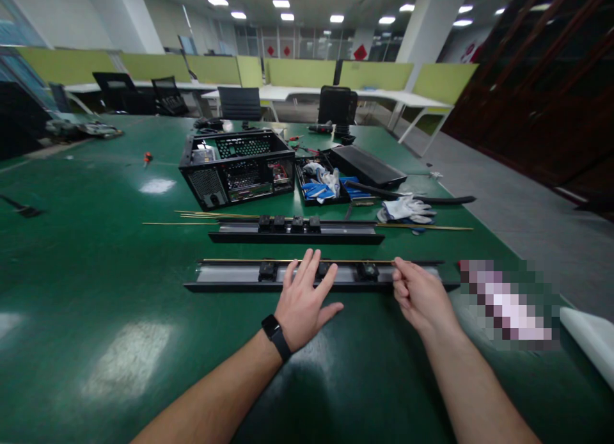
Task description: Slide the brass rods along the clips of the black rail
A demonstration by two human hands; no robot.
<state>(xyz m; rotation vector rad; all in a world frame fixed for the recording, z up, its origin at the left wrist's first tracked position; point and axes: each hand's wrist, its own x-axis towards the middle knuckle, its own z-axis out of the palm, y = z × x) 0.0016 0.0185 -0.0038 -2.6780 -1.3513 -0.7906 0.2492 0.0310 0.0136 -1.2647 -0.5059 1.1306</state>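
Observation:
A long black rail (230, 276) with small black blocks on it lies across the green table (96, 271) in front of me. My left hand (304, 300) rests flat on the rail's middle, fingers spread, a black watch on the wrist. My right hand (417, 293) is closed in a pinch on a thin brass rod (240, 261) that runs along the rail's far edge. A second rail (336, 234) with several black blocks lies just behind, with more brass rods (192, 215) beside it.
An open black computer case (237, 166) stands further back, with a black tray of blue and white items (321, 183), a black panel (369, 166) and white gloves (405, 208) to its right. Office chairs and desks line the far side. A white object (592, 338) lies at the right edge.

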